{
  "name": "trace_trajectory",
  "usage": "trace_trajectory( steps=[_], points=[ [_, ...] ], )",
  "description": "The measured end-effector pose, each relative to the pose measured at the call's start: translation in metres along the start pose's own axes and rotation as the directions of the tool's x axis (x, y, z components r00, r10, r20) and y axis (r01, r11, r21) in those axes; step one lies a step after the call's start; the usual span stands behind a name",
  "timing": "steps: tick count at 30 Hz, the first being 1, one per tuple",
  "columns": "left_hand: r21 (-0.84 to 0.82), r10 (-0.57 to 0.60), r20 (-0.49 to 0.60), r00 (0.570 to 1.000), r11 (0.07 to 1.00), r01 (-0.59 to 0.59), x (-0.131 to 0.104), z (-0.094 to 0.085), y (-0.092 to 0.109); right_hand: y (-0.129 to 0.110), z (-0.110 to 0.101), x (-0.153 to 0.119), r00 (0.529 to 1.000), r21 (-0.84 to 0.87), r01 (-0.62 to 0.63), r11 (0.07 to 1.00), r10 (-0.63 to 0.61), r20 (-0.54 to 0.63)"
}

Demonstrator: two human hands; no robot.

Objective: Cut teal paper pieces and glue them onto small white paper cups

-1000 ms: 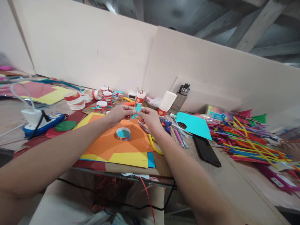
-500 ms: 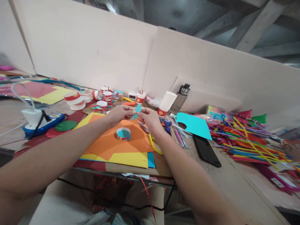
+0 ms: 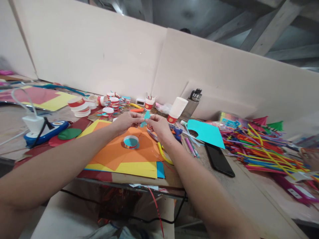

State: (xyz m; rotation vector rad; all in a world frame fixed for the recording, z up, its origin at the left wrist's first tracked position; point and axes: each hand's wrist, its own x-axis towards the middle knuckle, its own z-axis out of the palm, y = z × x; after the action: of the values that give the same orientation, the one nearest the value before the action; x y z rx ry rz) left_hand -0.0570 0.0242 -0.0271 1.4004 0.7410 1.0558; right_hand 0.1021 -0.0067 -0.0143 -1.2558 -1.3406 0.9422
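Between my hands is a small turquoise paper cutout (image 3: 147,115), held above the far part of the orange sheets. My left hand (image 3: 128,121) pinches its left side with thumb and fingers. From the right, my right hand (image 3: 159,125) pinches the other side. Just below and nearer to me, a cut-down paper cup ring (image 3: 131,142) with turquoise inside rests on the orange paper (image 3: 109,152). Yellow paper (image 3: 139,170) lies under the orange. Yellow-handled scissors (image 3: 163,154) sit partly hidden beside my right wrist.
Stacked paper cups (image 3: 178,109) and a grey bottle (image 3: 193,104) stand behind my right hand. Rightward lie a turquoise sheet (image 3: 209,132), a black phone (image 3: 219,159) and many pipe cleaners (image 3: 264,149). A blue power strip (image 3: 47,132) and cut cup pieces (image 3: 78,106) are on the left.
Both hands stay almost still with the turquoise cutout between them. At the far right edge, what looks like another person's hand shows more clearly near the pipe cleaners.
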Motion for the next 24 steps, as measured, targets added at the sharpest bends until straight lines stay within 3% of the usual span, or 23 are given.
trace_trajectory(
  steps=[9,24],
  points=[
    [0.11,0.042,-0.035,0.998,0.993,-0.038,-0.0006,0.0017,0.0014,0.0025,-0.0003,0.0001,1.0,-0.005,0.011,1.0,-0.011,0.003],
    [0.025,-0.029,-0.004,1.0,0.999,0.029,-0.0009,0.0019,0.0012,-0.0037,0.0007,-0.0036,0.998,0.052,-0.041,0.998,0.039,0.038]
  ],
)
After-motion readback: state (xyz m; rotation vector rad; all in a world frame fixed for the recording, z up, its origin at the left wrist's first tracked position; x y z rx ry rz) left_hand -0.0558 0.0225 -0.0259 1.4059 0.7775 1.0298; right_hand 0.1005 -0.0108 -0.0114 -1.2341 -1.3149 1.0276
